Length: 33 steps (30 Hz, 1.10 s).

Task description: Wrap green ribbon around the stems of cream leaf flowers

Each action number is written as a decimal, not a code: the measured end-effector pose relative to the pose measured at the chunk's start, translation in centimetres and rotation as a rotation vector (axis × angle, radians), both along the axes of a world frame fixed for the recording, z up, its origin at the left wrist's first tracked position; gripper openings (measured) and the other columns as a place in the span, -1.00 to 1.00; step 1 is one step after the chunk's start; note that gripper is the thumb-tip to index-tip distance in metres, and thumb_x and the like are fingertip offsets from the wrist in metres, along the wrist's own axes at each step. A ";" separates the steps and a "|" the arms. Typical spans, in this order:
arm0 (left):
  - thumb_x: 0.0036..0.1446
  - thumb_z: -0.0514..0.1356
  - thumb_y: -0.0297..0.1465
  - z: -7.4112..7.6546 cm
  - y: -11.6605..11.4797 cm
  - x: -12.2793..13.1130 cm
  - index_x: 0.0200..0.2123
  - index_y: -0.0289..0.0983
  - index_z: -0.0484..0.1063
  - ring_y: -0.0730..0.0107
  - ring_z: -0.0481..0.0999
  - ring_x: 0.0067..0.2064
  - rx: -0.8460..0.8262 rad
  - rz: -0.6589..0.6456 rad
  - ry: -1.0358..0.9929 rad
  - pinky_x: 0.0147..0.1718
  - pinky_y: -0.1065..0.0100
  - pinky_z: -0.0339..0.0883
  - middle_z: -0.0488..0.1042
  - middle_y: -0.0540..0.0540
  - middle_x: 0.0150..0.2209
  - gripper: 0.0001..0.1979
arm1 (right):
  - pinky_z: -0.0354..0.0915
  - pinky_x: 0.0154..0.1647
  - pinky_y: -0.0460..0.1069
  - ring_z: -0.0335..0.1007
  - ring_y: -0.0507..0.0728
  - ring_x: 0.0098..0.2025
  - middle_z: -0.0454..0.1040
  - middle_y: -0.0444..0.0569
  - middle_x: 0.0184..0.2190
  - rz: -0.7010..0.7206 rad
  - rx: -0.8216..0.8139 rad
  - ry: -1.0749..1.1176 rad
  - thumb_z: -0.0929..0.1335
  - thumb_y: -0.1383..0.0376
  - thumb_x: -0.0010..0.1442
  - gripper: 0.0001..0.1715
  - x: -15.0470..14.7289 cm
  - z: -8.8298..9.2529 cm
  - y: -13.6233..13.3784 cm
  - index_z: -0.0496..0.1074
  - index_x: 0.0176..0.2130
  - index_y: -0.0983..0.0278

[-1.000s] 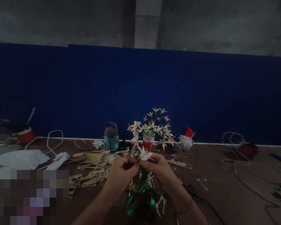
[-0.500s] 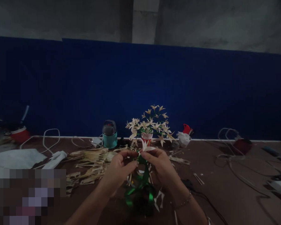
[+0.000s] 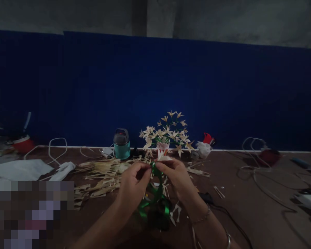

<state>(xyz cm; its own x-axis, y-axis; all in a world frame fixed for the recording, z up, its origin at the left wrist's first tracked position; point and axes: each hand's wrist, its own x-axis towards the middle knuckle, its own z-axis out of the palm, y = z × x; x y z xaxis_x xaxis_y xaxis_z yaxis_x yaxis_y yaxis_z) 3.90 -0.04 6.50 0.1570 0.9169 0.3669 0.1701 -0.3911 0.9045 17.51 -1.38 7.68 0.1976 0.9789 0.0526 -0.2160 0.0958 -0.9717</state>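
Note:
A cream artificial flower (image 3: 162,156) points away from me, its base pinched between the thumb and fingers of my right hand (image 3: 178,177). Green ribbon (image 3: 159,189) runs from the flower's base down to shiny loops above the table. My left hand (image 3: 134,180) has thumb and forefinger closed on the ribbon beside that base; the exact hold is partly hidden. Just beyond my hands, a bunch of similar cream flowers (image 3: 171,134) on green stems stands in a red-and-white cup (image 3: 162,145).
Dried husk-like pieces (image 3: 103,169) lie to the left, near a teal lidded container (image 3: 122,148). White bags (image 3: 20,169) lie farther left. Cables (image 3: 268,197) and a red bowl (image 3: 269,158) are on the right. A blue panel (image 3: 155,83) stands behind the table.
The left fingertips have drawn closer together on the ribbon at the flower's base. The right hand keeps its pinch. The whole view has shifted slightly.

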 end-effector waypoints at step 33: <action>-0.10 0.23 -0.53 0.3 0.3 -0.3 -0.49 -0.43 0.37 0.80 0.07 -0.69 -0.992 -0.702 -0.757 -0.80 0.71 -0.16 0.28 0.01 -0.57 -0.92 | 0.14 -0.63 -0.14 0.22 -0.05 -0.66 0.38 -0.17 -0.70 0.162 0.051 0.113 0.52 0.20 -0.33 -0.67 0.6 -1.1 0.3 0.40 -0.57 0.32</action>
<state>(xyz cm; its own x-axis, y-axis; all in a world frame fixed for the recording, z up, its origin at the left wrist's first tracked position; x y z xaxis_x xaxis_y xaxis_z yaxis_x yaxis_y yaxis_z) 3.65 0.24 6.75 0.7368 0.6545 -0.1695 -0.4283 0.6458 0.6321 18.10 -1.12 6.62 0.0450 0.9950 0.0892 -0.3398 0.0992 -0.9353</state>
